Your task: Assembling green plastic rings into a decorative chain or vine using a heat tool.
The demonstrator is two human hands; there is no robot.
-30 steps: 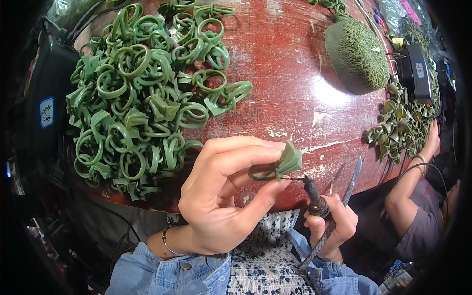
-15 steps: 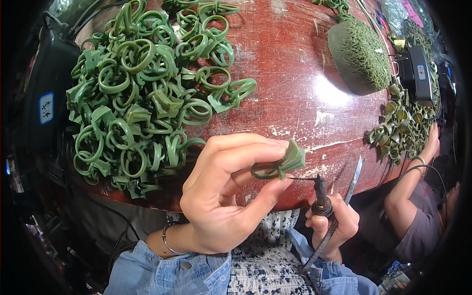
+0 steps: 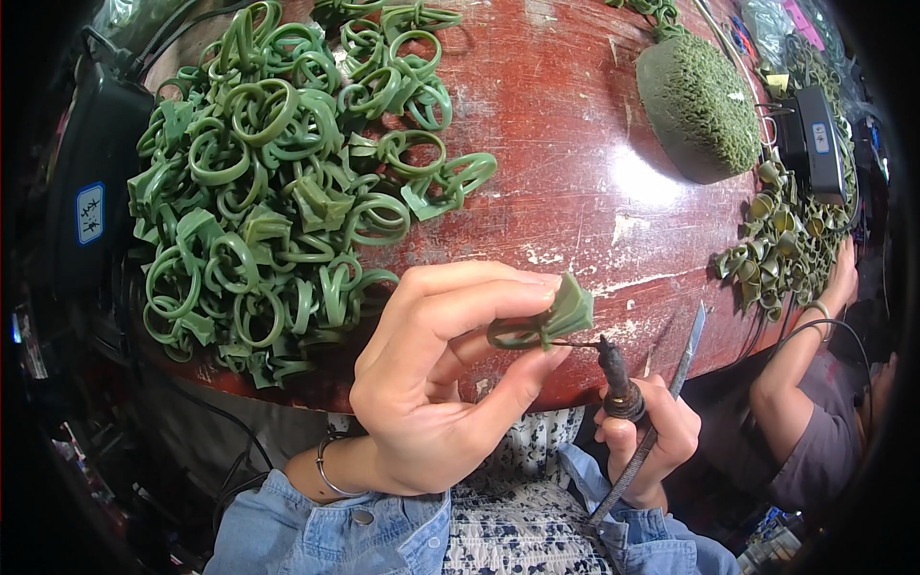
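Note:
My left hand [image 3: 426,379] pinches a green wax ring [image 3: 572,309] between thumb and fingers, just above the table's near edge. The ring has a wide, angular top that points right; its loop is partly hidden by my fingers. In my right hand [image 3: 665,436] is a dark wax pen [image 3: 623,395] with a thin wire tip. That tip reaches left to the underside of the ring, at or very near its surface. The same hand also grips a slim metal file [image 3: 684,369] with a flat blade end, slanting up to the right.
A big heap of green wax rings [image 3: 264,211] covers the left of the red table [image 3: 537,125]. Far right stand a green textured block [image 3: 695,110], a black box [image 3: 819,144] and many small green pieces [image 3: 776,240]. A co-worker's arm [image 3: 791,379] rests at the right edge.
The wax pen has shifted slightly left and tilted, bringing its wire tip further in under the ring. My left hand and the ring have hardly moved.

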